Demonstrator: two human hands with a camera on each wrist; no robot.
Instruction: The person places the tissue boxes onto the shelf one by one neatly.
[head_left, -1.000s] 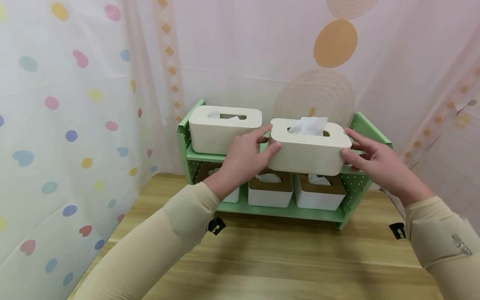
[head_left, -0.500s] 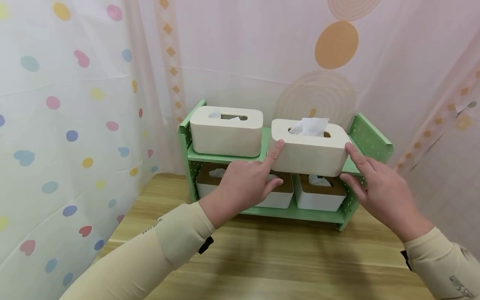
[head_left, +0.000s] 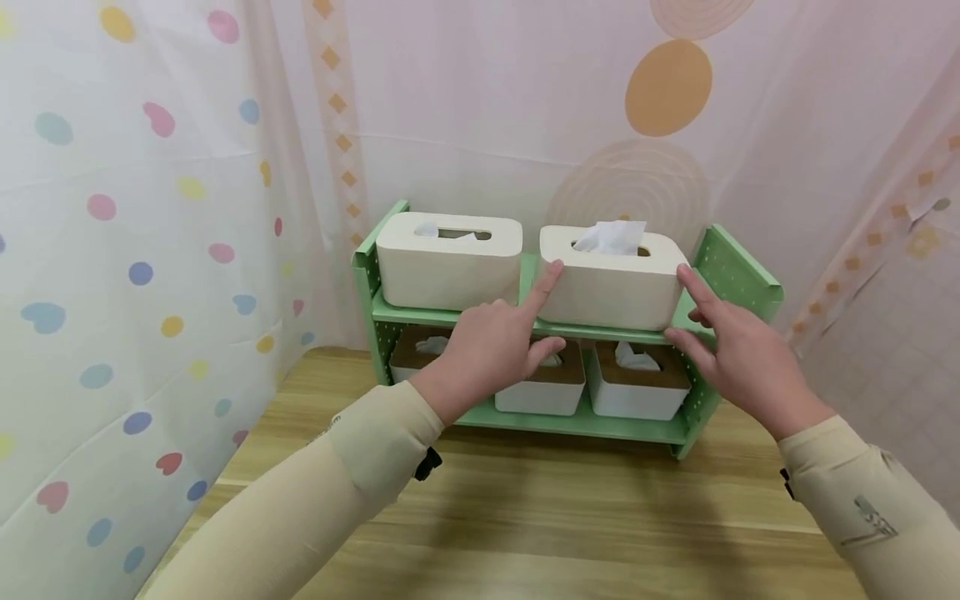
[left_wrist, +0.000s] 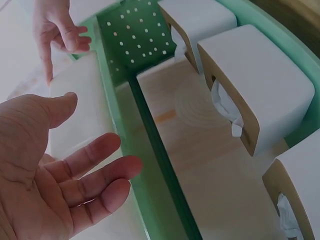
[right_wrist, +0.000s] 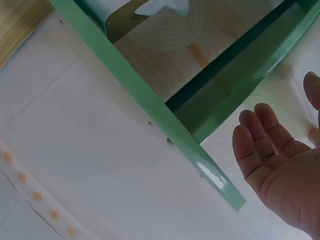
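A cream tissue box (head_left: 609, 293) with a white tissue (head_left: 613, 237) sticking out sits on the upper level of a green two-tier shelf (head_left: 570, 425), toward the right. My left hand (head_left: 491, 354) has its index fingertip against the box's front near the left corner, thumb apart. At the right front corner, the index finger of my right hand (head_left: 750, 362) touches the box, its thumb low by the bottom edge. Neither hand grips anything. In the left wrist view the left hand (left_wrist: 37, 175) shows loosely bent lower fingers; the right wrist view shows the right hand (right_wrist: 285, 175) likewise.
Another cream tissue box (head_left: 450, 279) stands on the upper level at left. Below are several white boxes with brown lids, including one at right (head_left: 637, 400). The shelf stands on a wooden table (head_left: 570, 517), with a patterned curtain (head_left: 480, 100) behind.
The right cream tissue box has slid back on the upper level. Both hands released its ends, dropped to its front with index fingers extended, and moved forward with it.
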